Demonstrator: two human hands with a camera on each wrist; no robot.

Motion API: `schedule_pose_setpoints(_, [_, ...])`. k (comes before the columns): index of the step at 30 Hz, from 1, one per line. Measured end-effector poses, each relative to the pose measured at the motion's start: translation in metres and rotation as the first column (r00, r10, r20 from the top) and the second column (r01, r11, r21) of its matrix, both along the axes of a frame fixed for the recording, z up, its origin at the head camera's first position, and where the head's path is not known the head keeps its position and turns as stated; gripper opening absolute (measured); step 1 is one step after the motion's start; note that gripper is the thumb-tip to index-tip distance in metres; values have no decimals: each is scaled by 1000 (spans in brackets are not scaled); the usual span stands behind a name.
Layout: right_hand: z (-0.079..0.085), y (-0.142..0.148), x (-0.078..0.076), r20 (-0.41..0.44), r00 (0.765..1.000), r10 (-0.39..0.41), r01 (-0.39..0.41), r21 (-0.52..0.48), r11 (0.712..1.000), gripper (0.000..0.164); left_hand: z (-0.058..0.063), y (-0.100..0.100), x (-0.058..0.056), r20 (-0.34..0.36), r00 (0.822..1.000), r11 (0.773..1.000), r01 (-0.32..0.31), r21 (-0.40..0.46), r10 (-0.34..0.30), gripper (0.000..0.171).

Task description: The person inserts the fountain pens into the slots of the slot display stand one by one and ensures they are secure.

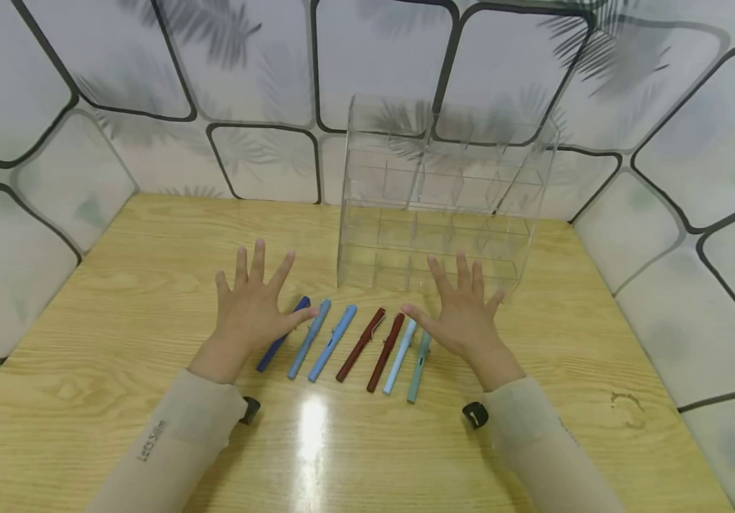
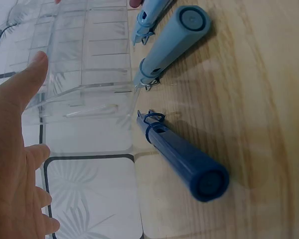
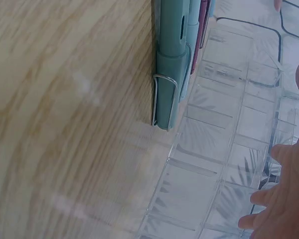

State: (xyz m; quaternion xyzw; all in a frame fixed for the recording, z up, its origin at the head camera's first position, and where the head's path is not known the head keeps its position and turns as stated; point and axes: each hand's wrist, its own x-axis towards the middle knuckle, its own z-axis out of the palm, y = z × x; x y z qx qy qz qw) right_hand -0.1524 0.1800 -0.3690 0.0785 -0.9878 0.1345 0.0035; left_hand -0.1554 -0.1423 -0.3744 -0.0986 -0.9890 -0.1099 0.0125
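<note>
Both hands are spread flat with fingers straight, holding nothing. My left hand [image 1: 248,310] is at the left end of a row of pens, its thumb over the dark blue pen [image 1: 271,356] and grey-blue pen [image 1: 306,347]. A light blue pen [image 1: 332,343] and two dark red pens, a left one [image 1: 360,345] and a right one [image 1: 385,354], lie mid-row. Near my right hand [image 1: 465,317] are a pale blue pen [image 1: 400,358] and a teal pen [image 1: 418,368], partly covered by its thumb. The teal pen's clip [image 3: 165,77] shows in the right wrist view.
Behind the pens a clear plastic rack [image 1: 450,235] with tiers of compartments stands on the wooden table [image 1: 149,285]. Patterned panels [image 1: 264,164] enclose the table's back and sides. A ring-like mark [image 1: 628,411] is on the tabletop at right.
</note>
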Motion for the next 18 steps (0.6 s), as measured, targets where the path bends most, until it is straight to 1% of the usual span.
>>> schedule_pose_setpoints(4, [2,1,0,-10,1000,-1,1,8,1000,94,1,1,-1,-7,1000,1000,2,-3,-2,99])
schedule_pose_setpoints(11, [5,6,-3,-25,1000,-4,4,-15,1000,93,6,1,-2,-23,1000,1000,12,10,-12,97])
schedule_pose_setpoints(18, [7,17,-9,-103,994,-35,33,-21,999,94,12,-1,-3,-22,1000,999,19,26,-18,99])
